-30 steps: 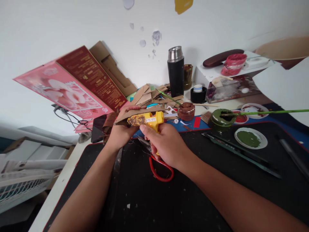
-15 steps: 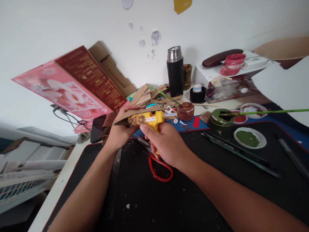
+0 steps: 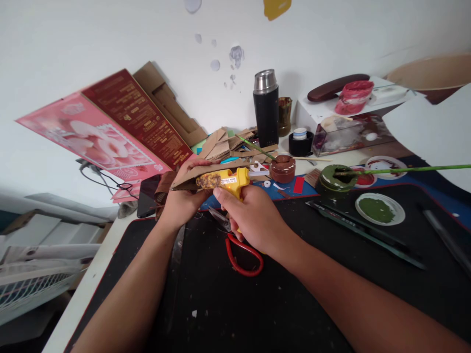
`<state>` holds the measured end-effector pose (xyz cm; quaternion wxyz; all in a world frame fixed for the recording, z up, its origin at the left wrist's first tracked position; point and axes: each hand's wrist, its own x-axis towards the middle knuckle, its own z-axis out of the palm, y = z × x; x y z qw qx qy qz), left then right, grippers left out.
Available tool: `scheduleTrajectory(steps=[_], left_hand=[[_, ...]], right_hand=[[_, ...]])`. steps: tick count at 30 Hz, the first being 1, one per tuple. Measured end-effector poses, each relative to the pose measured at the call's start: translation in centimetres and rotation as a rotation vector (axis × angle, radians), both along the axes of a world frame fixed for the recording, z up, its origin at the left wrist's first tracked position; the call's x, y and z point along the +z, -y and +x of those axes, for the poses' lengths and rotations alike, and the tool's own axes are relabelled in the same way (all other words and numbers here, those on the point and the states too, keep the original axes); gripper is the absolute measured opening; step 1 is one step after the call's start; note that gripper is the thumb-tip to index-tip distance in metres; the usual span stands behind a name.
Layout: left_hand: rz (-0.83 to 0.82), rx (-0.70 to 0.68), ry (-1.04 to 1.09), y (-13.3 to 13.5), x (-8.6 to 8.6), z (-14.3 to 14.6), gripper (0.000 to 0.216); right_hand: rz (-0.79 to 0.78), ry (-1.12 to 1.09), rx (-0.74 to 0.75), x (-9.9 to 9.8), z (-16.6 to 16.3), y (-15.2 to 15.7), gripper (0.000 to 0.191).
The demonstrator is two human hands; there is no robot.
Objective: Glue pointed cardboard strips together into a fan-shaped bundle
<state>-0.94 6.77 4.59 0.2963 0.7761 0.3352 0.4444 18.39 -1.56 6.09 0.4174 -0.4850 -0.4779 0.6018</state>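
My right hand (image 3: 253, 215) is wrapped round the handle of a yellow hot glue gun (image 3: 224, 180), its front scorched brown. A clear glue stick (image 3: 259, 172) sticks out of its back end, to the right. My left hand (image 3: 184, 203) is closed round a folded piece of brown cardboard (image 3: 206, 169), and the gun's front end sits at the cardboard's opening. The nozzle tip is hidden there. Under my right hand, red-handled scissors (image 3: 245, 269) lie on the black mat, blades pointing up and left.
Behind my hands are cardboard scraps (image 3: 217, 144), a brown paint jar (image 3: 282, 169) and a black thermos (image 3: 265, 110). To the right stand a green paint jar (image 3: 336, 179) with a brush, a lid of green paint (image 3: 380, 208) and a cutter (image 3: 364, 235). A pink box (image 3: 84, 132) leans at left.
Both hands, the glue gun and the cardboard hold almost the same pose. The whole view has shifted very slightly.
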Motion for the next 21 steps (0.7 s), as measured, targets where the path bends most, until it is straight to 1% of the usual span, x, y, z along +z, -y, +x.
scheduleTrajectory(steps=[9, 15, 21], left_hand=[[0.049, 0.003, -0.022, 0.07, 0.16, 0.13, 0.043], [0.053, 0.013, -0.018, -0.02, 0.05, 0.01, 0.042], [0.047, 0.026, -0.031, -0.13, -0.04, -0.19, 0.041]], right_hand=[[0.056, 0.071, -0.026, 0.18, 0.06, -0.13, 0.047], [0.132, 0.178, -0.035, 0.37, 0.19, 0.03, 0.051], [0.168, 0.233, -0.059, 0.43, 0.30, 0.04, 0.048]])
